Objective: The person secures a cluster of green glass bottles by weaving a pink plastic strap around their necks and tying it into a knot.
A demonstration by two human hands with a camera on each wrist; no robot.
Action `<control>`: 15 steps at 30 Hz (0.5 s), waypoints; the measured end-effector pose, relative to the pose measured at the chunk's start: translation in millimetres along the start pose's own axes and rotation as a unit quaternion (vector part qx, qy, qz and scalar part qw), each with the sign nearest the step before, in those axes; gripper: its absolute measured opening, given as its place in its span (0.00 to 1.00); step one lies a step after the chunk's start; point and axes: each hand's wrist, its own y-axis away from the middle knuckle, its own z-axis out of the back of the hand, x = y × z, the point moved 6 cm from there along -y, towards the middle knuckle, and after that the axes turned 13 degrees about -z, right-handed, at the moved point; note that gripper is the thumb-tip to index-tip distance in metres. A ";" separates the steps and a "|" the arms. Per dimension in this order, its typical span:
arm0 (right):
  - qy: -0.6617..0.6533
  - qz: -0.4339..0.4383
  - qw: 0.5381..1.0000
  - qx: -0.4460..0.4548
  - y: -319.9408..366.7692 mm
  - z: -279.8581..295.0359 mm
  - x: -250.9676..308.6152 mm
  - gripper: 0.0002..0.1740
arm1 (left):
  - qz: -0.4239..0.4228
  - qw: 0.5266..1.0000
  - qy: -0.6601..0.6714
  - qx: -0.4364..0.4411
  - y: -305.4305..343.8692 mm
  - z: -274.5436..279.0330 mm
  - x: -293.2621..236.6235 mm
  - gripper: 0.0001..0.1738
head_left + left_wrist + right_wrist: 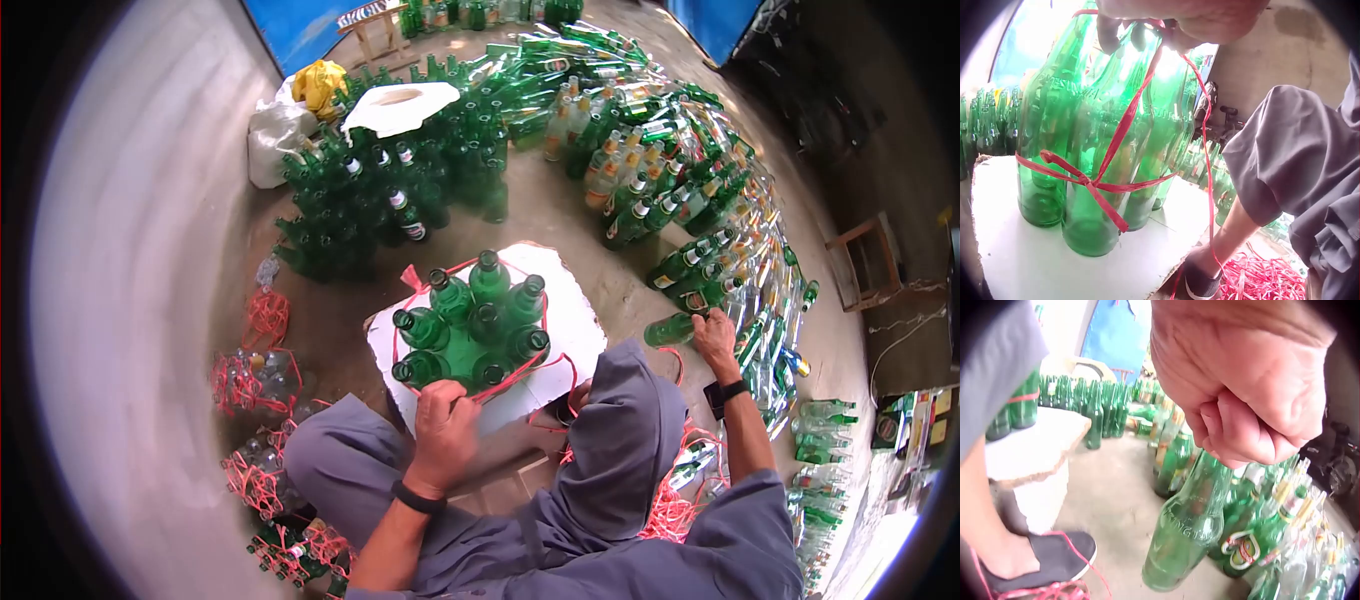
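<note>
Several green bottles [489, 277] stand in a ring on a white slab [575, 300], with one in the middle. Red twine [1124, 186] circles them low down, knotted at the front, and another strand runs round their necks. At the near edge of the bundle, my left hand [443, 436] has its fingers curled round the red strand [1130, 115] by the bottle necks. Out to the right, my right hand [1241, 381] grips a single green bottle [1184, 528] by its neck; the bottle hangs tilted beside the heap of bottles.
Many green bottles [340, 210] stand at the back left, below a white seat-shaped piece [385, 118]. Loose bottles [765, 250] lie heaped along the right. Tangled red twine [1254, 278] lies on the floor by a shoe [1063, 553]. Twine-wrapped bundles [260, 385] sit at the left.
</note>
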 end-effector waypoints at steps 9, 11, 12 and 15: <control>-0.225 0.111 0.967 -0.032 68.0 215.2 160.0 0.15 | -0.005 0.999 0.003 -0.038 2.4 3.5 -0.6 0.08; -0.289 0.125 0.949 -0.025 85.2 248.5 186.6 0.13 | -0.009 0.999 0.000 -0.048 3.2 4.7 -0.3 0.09; -0.294 0.092 0.951 -0.008 99.6 267.2 202.4 0.14 | -0.008 0.999 -0.001 -0.051 3.7 4.8 -0.2 0.09; -0.300 0.115 0.946 -0.038 131.0 304.3 239.6 0.14 | -0.009 0.998 0.000 -0.062 4.5 6.6 0.3 0.08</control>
